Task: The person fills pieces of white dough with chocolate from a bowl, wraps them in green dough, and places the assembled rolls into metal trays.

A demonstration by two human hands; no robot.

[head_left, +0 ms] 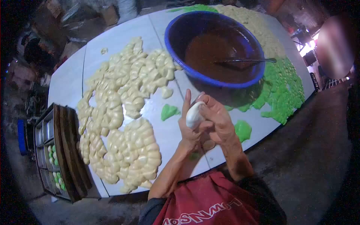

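Both hands, left hand [189, 129] and right hand [217, 120], closed around a white dough piece [194, 115]; apron lettering [204, 212] unreadable.

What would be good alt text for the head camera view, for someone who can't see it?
Two hands, left hand and right hand, hold a pale dough piece above a white table covered with cream dough pieces and green dough pieces. Behind them stands a blue basin of brown filling with a spoon.
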